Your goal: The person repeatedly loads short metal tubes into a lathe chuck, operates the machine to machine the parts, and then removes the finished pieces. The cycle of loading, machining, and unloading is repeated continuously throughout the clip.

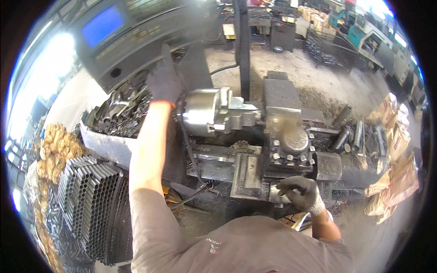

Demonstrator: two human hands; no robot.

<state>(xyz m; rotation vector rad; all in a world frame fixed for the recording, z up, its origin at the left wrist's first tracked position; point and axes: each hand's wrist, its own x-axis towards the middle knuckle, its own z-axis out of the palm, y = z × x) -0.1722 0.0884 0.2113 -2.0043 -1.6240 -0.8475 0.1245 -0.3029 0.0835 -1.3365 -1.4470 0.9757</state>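
My left hand (165,82), in a dark glove with an orange cuff, is raised at the machine's control panel (136,43). One finger points up along the panel; the other fingers are blurred, and nothing shows in this hand. My right hand (299,193), in a dark glove with a pale cuff, hovers by a round metal knob (277,194) on the front of the lathe carriage. Its fingers are curved and apart, with no held thing visible; whether they touch the knob I cannot tell. Between my hands sit the shiny lathe chuck (201,111) and the bolted tool post (293,141).
A tray (107,141) heaped with dark metal scrap stands left of the chuck. Below it, many steel tubes (88,195) are stacked. Loose tubes (358,136) lie at the right, near torn brown paper sacks (393,182). A dark post (244,50) rises behind the chuck.
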